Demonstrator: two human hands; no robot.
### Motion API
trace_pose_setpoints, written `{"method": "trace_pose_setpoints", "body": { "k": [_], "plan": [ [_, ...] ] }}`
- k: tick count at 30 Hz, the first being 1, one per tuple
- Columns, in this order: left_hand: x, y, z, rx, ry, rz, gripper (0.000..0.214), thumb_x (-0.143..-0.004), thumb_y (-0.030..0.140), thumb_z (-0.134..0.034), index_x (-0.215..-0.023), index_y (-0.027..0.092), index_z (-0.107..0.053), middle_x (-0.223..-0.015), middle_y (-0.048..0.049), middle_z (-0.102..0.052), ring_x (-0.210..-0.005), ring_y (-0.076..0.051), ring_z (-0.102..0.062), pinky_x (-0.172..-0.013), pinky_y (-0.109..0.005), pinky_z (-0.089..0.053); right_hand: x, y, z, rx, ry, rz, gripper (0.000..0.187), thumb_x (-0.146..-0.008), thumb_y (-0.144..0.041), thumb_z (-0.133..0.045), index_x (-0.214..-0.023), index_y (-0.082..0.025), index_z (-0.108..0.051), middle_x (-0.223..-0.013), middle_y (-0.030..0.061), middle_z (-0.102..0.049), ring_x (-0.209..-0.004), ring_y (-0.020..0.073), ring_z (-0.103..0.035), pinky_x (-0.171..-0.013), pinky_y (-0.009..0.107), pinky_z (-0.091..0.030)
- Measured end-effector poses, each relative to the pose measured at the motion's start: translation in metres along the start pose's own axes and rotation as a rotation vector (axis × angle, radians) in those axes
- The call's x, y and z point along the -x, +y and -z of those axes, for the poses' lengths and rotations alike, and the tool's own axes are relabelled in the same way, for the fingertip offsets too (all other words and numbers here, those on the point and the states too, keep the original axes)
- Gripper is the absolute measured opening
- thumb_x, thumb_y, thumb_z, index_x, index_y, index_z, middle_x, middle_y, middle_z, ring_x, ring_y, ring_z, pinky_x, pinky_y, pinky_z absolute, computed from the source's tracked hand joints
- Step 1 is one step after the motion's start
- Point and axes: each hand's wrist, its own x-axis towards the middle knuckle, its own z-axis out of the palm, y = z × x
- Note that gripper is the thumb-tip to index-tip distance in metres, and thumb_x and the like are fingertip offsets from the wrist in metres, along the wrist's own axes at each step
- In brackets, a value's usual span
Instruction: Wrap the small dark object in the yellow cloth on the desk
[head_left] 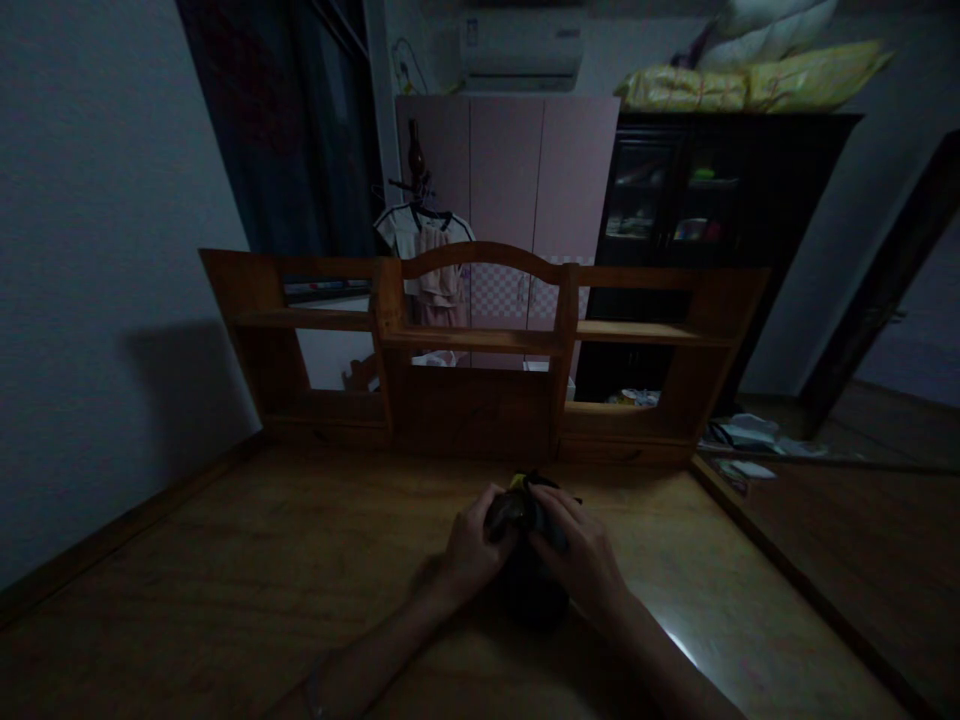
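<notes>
Both my hands meet on a small dark object (525,505) with a yellow patch at its top, resting on the wooden desk (262,560). My left hand (472,548) wraps its left side with curled fingers. My right hand (581,550) covers its right side and top. The dim light hides what the object is. A dark mass, part of the object or its shadow, lies between my wrists.
A low wooden shelf unit (480,340) stands along the desk's far edge. A white wall runs on the left. Behind are a pink wardrobe (540,180), hanging clothes (427,250), a dark glass cabinet (697,210) and papers (750,435) at right.
</notes>
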Motion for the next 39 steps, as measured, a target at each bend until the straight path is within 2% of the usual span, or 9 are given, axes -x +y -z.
{"method": "trace_pose_setpoints", "body": {
  "k": [7,15,23,29,39],
  "plan": [
    [-0.0003,-0.0036,0.0039,-0.031,-0.044,-0.016,0.029,-0.077,0.029,-0.063,-0.104,0.021,-0.054,-0.086,0.0001,-0.065,-0.077,-0.016,-0.063,-0.07,-0.022,-0.047,0.0014,-0.0002,-0.0004,-0.043,-0.057,-0.041,0.06,-0.083,-0.009,-0.056,-0.139,-0.028,-0.043,-0.132,0.007,-0.057,-0.121,0.0227,-0.055,-0.101,0.04,-0.048],
    [0.0011,-0.0044,0.0059,-0.07,-0.054,-0.045,0.03,-0.085,0.039,-0.058,-0.108,0.022,-0.053,-0.094,-0.0026,-0.066,-0.083,-0.018,-0.064,-0.075,-0.025,-0.048,0.0014,-0.0009,0.001,-0.066,-0.033,-0.021,0.061,-0.082,-0.009,-0.057,-0.139,-0.028,-0.044,-0.13,0.0077,-0.058,-0.12,0.023,-0.057,-0.1,0.039,-0.05],
    [0.0033,-0.0002,0.0097,-0.124,0.009,-0.097,0.026,-0.085,0.038,-0.056,-0.105,0.022,-0.054,-0.089,-0.0019,-0.067,-0.08,-0.018,-0.065,-0.072,-0.025,-0.048,0.0025,-0.0023,-0.0003,-0.094,-0.049,-0.007,0.067,-0.08,-0.005,-0.056,-0.141,-0.029,-0.041,-0.133,0.0075,-0.056,-0.122,0.0231,-0.055,-0.101,0.039,-0.05],
    [0.0048,-0.0027,0.0096,-0.155,0.013,-0.092,0.023,-0.085,0.035,-0.056,-0.104,0.022,-0.053,-0.087,-0.0012,-0.067,-0.077,-0.017,-0.065,-0.069,-0.025,-0.047,0.0025,-0.0005,-0.0021,-0.11,-0.055,-0.001,0.067,-0.08,-0.005,-0.057,-0.141,-0.029,-0.041,-0.133,0.008,-0.056,-0.121,0.0229,-0.055,-0.101,0.039,-0.049],
    [0.007,-0.0085,0.0072,-0.271,0.056,-0.125,0.026,-0.083,0.03,-0.054,-0.106,0.02,-0.052,-0.089,-0.0045,-0.069,-0.079,-0.02,-0.067,-0.068,-0.027,-0.048,0.0015,-0.0042,-0.0004,-0.108,-0.081,-0.013,0.07,-0.078,0.0,-0.052,-0.141,-0.029,-0.041,-0.135,0.0069,-0.054,-0.124,0.0227,-0.053,-0.103,0.041,-0.047]
  ]
}}
